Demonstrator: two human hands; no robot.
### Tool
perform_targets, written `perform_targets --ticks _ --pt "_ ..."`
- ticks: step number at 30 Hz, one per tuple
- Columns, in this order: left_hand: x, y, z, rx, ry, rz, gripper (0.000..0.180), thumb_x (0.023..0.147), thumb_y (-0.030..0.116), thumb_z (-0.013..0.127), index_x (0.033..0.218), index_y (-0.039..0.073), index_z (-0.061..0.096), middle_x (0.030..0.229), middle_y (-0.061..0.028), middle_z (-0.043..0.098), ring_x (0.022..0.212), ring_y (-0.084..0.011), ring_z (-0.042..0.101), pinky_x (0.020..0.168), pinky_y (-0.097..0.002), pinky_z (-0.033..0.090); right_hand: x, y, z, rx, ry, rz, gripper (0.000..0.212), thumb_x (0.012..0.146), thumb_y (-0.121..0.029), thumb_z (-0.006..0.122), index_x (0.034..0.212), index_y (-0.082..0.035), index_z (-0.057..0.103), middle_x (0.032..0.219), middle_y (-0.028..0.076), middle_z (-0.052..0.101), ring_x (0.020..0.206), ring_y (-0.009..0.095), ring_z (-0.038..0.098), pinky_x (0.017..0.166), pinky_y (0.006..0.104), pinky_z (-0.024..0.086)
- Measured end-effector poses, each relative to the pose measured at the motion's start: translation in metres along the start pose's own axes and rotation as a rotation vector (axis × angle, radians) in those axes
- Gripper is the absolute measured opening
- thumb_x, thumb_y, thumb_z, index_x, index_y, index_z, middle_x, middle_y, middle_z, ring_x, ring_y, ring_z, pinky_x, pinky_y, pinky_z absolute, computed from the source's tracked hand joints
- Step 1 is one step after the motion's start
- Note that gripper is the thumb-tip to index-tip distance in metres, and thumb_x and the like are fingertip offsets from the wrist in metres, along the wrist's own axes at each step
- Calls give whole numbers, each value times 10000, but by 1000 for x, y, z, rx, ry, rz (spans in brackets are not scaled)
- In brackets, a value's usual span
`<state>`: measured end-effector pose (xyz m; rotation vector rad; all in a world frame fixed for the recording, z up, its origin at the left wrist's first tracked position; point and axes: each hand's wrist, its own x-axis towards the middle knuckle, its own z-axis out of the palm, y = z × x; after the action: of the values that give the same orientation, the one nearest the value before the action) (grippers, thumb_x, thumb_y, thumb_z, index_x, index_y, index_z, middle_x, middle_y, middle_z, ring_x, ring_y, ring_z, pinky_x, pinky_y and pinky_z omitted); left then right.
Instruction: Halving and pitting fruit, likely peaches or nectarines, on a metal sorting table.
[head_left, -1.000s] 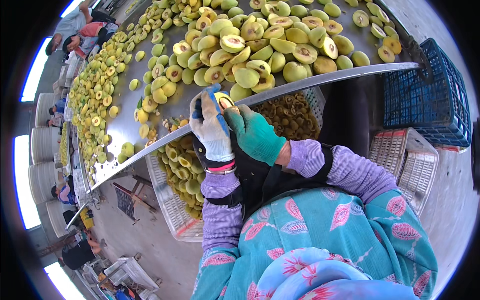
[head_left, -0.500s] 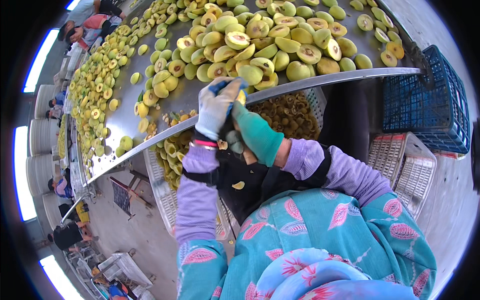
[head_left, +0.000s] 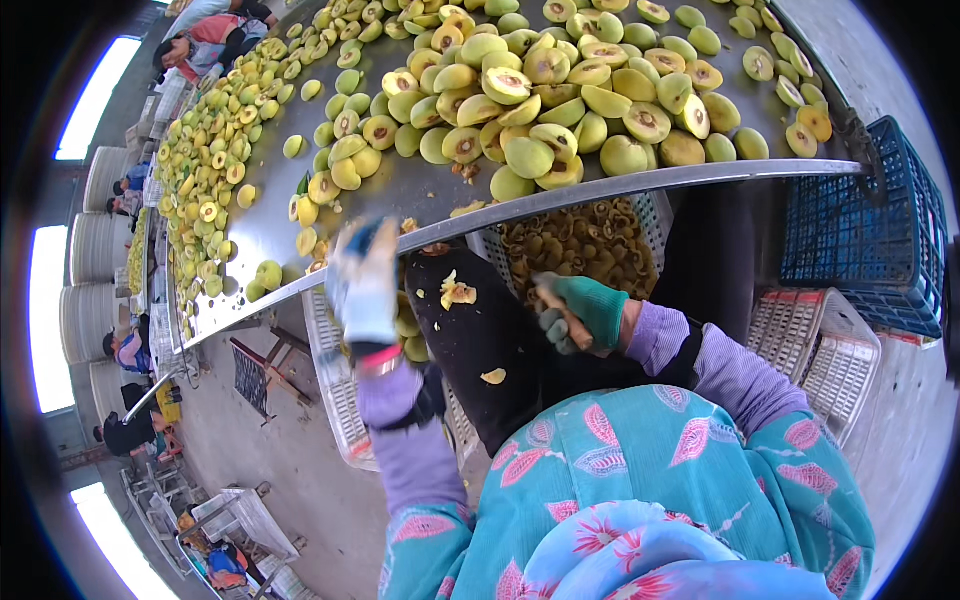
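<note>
My left hand [head_left: 365, 285], in a white glove with blue on the fingers, is smeared by motion at the metal table's rim [head_left: 540, 200]. Whether it holds anything does not show. My right hand [head_left: 590, 310], gloved in green, is closed around a tool's wooden handle [head_left: 566, 318] above my lap; the working end cannot be made out. Halved yellow-green fruits [head_left: 505, 85], many with brown centres, are heaped across the table beyond both hands. Pale fruit scraps [head_left: 458, 292] lie on my dark-clothed thigh.
Under the table rim, a white crate [head_left: 655, 225] holds brownish fruit pieces [head_left: 580, 245]. Another white crate [head_left: 345, 400] with green pieces stands below my left hand. To the right are a blue crate [head_left: 865, 230] and white baskets [head_left: 815, 340]. Other people [head_left: 215, 45] work at far left.
My hands, together at the table edge before, have parted. The left has moved left and down; the right has drawn back right and down with the wooden-handled tool. More scraps lie on my thigh.
</note>
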<state>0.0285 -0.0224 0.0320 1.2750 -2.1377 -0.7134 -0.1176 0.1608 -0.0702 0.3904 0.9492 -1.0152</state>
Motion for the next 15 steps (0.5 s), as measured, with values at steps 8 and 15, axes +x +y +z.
perform_targets --ticks 8,15 --pt "89 -10 93 266 -161 140 471 606 311 738 957 24 610 883 -194 626 908 -353 584 807 -373 462 -28 -32 56 -553 35 -798 335 918 -397 478 917 -74 565 619 27 521 466 124 456 462 259 385" --pt "2 22 59 -764 -141 105 280 921 231 513 1030 -12 599 919 -102 635 775 -156 616 736 -265 505 -11 -37 78 -1334 441 -1437 353 906 -353 511 864 -3 480 596 197 567 561 395 570 480 459 428"
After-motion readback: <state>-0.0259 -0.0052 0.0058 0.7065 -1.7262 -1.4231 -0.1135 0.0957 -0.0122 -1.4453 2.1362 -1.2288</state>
